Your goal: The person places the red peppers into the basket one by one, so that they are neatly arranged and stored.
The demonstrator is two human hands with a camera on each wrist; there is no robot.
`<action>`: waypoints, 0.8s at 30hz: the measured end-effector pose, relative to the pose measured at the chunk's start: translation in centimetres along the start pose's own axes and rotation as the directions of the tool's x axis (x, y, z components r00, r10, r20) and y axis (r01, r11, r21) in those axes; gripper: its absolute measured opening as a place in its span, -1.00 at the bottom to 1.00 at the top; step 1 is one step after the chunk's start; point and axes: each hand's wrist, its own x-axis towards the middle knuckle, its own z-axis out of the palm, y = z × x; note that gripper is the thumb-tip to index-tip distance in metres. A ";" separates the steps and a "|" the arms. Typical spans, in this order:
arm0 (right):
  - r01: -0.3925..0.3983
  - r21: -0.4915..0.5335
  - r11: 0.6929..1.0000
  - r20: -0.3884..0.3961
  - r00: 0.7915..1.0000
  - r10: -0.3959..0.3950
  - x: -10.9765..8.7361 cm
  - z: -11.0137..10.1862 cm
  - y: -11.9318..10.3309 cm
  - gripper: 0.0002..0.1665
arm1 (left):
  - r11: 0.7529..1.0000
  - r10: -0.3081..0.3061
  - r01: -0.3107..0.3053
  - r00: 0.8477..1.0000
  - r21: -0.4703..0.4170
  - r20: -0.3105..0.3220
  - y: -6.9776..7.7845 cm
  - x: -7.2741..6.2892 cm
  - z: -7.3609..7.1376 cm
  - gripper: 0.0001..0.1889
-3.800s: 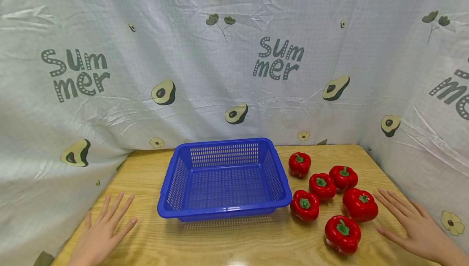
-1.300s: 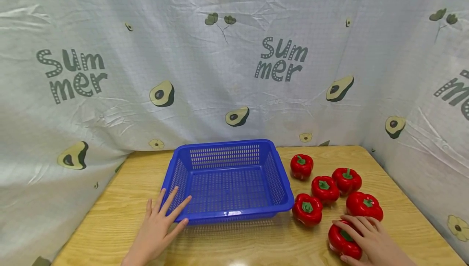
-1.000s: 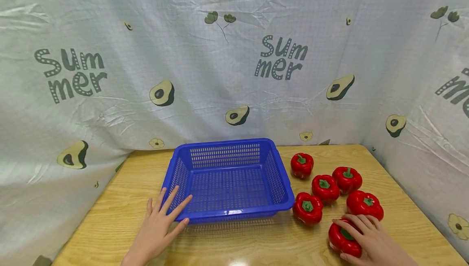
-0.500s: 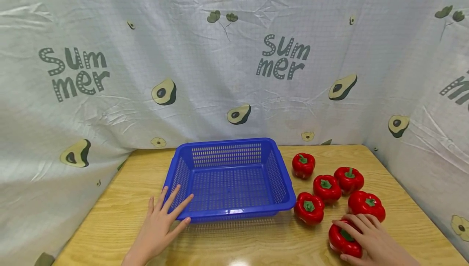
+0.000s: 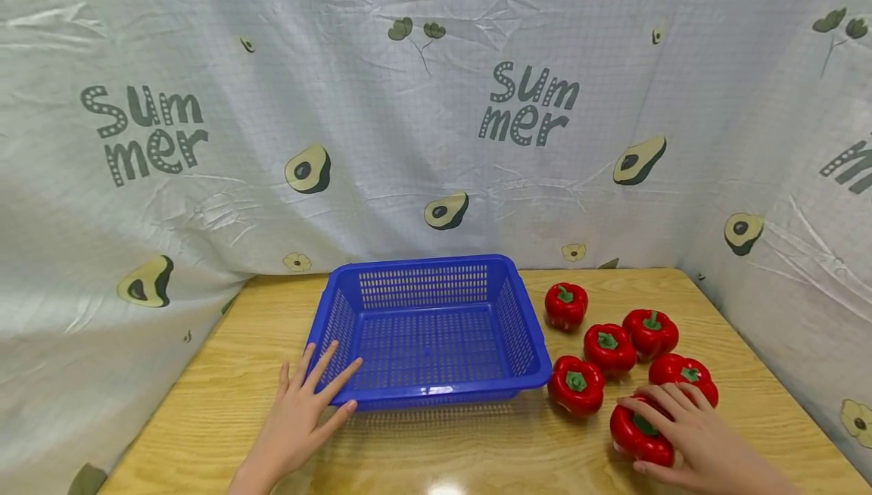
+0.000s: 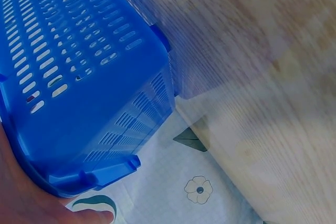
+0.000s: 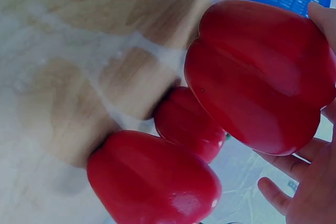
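Observation:
A blue plastic basket (image 5: 470,388) with slotted walls stands on the table, nothing inside it. My left hand (image 5: 293,423) rests with straight, spread fingers on the rim at its near left corner; the left wrist view shows the hand against the basket's rim (image 6: 31,169). At the front right, my right hand (image 5: 698,434) grips a red bell pepper (image 5: 630,442) from above, fingers across the top and thumb at the near side. The held pepper (image 7: 262,77) fills much of the right wrist view. Its green stem is partly hidden by the fingers.
Several other red bell peppers stand right of the basket: one at the back (image 5: 566,306), one by its near right corner (image 5: 575,385), others (image 5: 650,332) further right. One (image 5: 681,375) is just behind my right hand. A printed white cloth (image 5: 381,200) encloses the table's back and sides.
Both hands came inward from the table's sides, the left onto the basket's corner, the right onto the nearest bell pepper. In the last half second that pepper has shifted slightly upward in the head view.

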 end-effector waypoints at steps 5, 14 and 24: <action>0.059 -0.006 0.998 -0.065 0.996 -0.059 0.7 -0.2 0.1 -0.19 | 1.000 0.001 -0.001 1.000 0.005 0.003 0.0 0.1 0.0 -0.41; 0.166 -0.059 0.984 -0.110 0.979 -0.172 2.6 -1.2 0.3 -0.20 | 1.000 -0.002 0.002 1.000 -0.001 0.003 0.0 0.0 0.0 -0.41; 0.245 -0.085 0.966 -0.112 0.961 -0.254 5.0 -2.4 0.4 -0.20 | 1.000 0.002 -0.002 1.000 -0.006 0.002 -0.1 0.1 0.0 -0.43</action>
